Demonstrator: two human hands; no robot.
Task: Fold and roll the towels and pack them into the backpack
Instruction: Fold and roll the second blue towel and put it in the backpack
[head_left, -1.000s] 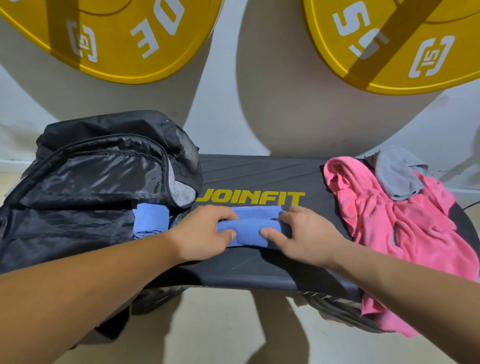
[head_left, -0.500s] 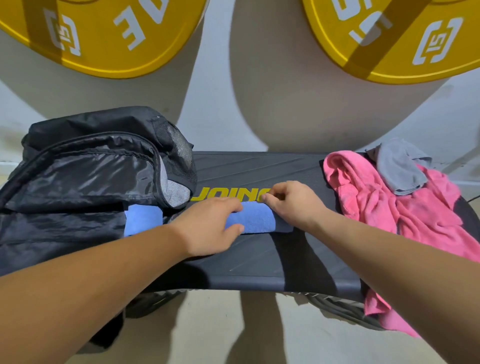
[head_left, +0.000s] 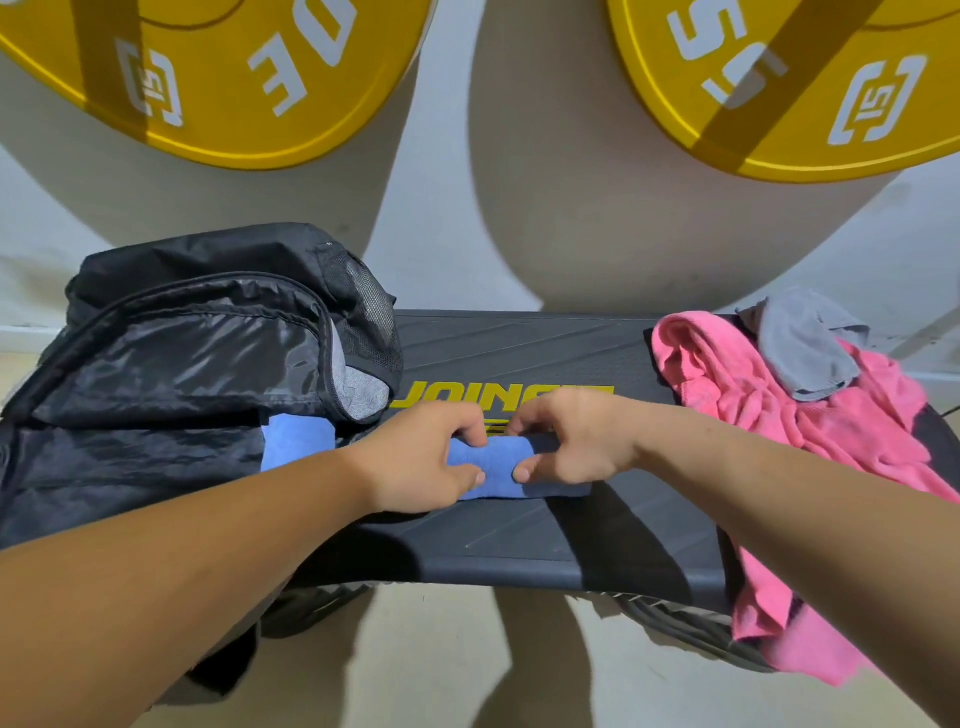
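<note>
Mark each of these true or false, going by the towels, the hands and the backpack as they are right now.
1. Both hands, left hand and right hand, grip the blue towel on the black platform. True.
2. The pink towel sits rolled inside the backpack. False: it lies loose on the platform's right end and hangs over the edge.
3. A grey towel lies on the pink towel. True.
4. The backpack is zipped shut. False: it is open, and a blue cloth shows in its opening.
</note>
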